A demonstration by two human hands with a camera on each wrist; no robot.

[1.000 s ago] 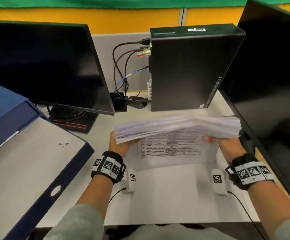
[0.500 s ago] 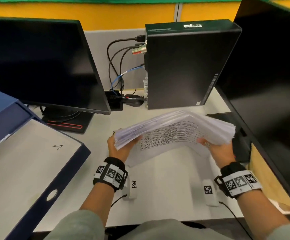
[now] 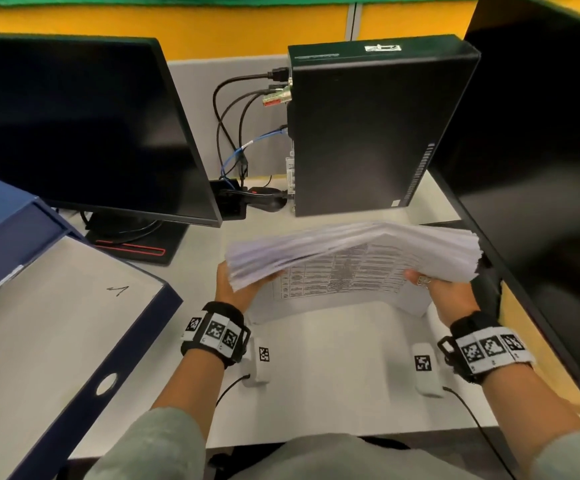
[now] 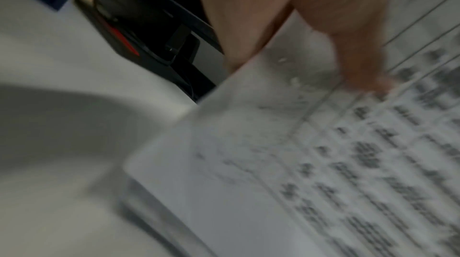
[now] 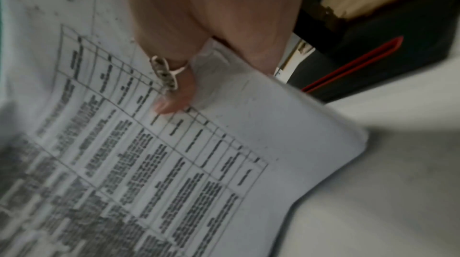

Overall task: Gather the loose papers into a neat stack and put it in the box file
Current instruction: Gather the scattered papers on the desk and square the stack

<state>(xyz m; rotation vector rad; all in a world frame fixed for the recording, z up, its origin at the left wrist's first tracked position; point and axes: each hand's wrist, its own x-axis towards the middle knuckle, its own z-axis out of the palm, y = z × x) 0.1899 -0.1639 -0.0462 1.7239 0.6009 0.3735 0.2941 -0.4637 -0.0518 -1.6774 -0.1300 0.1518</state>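
Observation:
A thick stack of printed papers [image 3: 351,251] stands on its long edge on the white desk [image 3: 333,368], tilted toward me, a table of text on its near face. My left hand [image 3: 236,289] grips the stack's left end and my right hand [image 3: 444,292], with a ring on it, grips the right end. In the left wrist view the thumb [image 4: 353,48] presses on the printed sheet [image 4: 311,162]. The right wrist view shows my thumb [image 5: 174,84] on the same printed face [image 5: 149,162]. The open blue box file [image 3: 56,341] lies at the left, a white sheet inside.
A black monitor [image 3: 74,126] stands behind the box file, a black computer tower [image 3: 368,133] with cables stands behind the papers, and a second monitor [image 3: 541,168] is close on the right. Two small white tagged devices [image 3: 261,362] hang below my wrists.
The stack was tipped with its right end lower half a second ago and is now more level and upright between both hands. Both hands keep their hold.

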